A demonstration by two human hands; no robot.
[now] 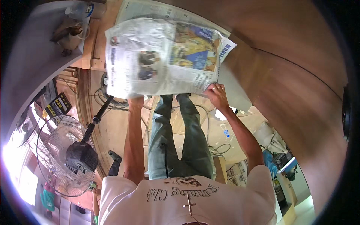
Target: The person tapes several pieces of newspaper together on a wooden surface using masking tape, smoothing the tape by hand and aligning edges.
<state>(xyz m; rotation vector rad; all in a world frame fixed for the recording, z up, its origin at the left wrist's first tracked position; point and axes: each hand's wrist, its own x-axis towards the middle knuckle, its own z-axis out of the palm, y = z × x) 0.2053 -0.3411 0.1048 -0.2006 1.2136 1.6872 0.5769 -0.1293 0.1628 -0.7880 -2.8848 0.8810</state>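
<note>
A spread newspaper [153, 62] with colour pictures covers the far middle, its near edge bent and slightly blurred. At its near right corner, my right hand [217, 95] is closed on the paper's edge, a ring on one finger. My left hand [135, 102] reaches under the near edge towards the left; its fingers are hidden by the paper. Behind lies another printed sheet [150, 8] on a wooden surface, partly covered by the newspaper.
A standing fan [80, 155] is at the left. Cables [108, 99] loop over the floor near my legs. A plastic bottle [80, 10] and a bag-like item [71, 37] sit at the upper left. A brown wooden panel [300, 75] rises along the right. Another person's arm [96, 200] shows lower left.
</note>
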